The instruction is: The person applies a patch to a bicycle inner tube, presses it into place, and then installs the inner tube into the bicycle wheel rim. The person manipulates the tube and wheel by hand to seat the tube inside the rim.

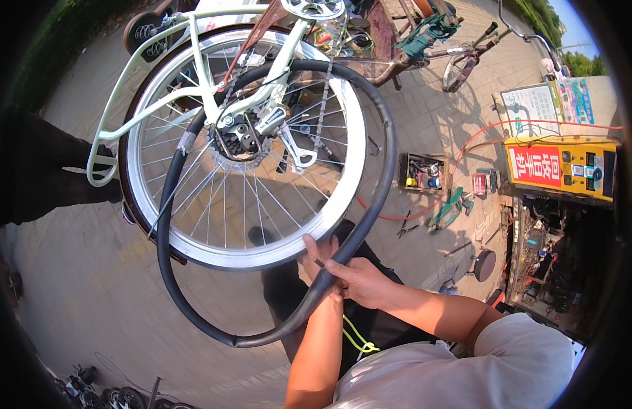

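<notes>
A bicycle rear wheel with a silver rim and dark tyre stands before me in a pale green frame. A rear derailleur and a chain are at its hub side. A black inner tube loops loosely outside the wheel, passing by the frame near the hub; a grey patch shows on it. My right hand grips the tube beside its valve stem, thumb on top. Behind the tube, my left hand has fingertips at the lower rim; its grip is partly hidden.
Tools fill a wooden box on the paving, near a green tool and a red hose. A round stool and yellow cabinet stand at right. Another person's dark-trousered legs are at left. A cart stands beyond the wheel.
</notes>
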Demonstrator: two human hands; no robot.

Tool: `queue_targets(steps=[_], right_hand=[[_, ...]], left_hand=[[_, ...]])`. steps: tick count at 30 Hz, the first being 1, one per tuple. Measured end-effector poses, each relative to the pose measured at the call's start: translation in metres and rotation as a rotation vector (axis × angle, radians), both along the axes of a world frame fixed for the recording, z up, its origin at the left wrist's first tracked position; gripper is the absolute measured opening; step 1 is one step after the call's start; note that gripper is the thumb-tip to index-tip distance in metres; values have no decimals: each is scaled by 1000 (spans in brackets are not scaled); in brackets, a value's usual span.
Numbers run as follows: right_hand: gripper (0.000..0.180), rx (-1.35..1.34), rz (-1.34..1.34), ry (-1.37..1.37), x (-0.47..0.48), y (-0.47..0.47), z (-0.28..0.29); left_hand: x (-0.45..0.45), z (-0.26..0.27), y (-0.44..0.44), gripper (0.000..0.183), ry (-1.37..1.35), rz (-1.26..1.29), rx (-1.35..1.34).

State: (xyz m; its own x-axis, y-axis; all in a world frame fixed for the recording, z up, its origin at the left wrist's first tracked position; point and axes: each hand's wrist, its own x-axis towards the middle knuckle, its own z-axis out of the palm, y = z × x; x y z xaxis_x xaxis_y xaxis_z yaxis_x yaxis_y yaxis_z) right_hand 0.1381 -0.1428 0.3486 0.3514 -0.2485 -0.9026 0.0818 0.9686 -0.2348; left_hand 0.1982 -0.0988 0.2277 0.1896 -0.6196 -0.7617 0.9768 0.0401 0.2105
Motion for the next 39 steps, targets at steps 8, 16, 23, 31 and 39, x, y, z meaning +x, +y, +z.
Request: queue_targets(steps=[8,16,23,31,39], right_hand=[[24,-195,231,51,-24,-31,-43],[24,-69,109,208,-9,-21,-91],[26,-130,31,281,5,-29,-96],[29,-156,53,311,14,-31,-92],[28,-157,55,336,22,-31,-89]], left_hand=[[-10,5,-15,58,-422,-58,268],[7,-16,-6,44,-350,-255,232],[8,-35,2,38,-343,-259,238],[7,-68,15,36,-444,-312,358],[10,-38,4,37,-324,-253,314]])
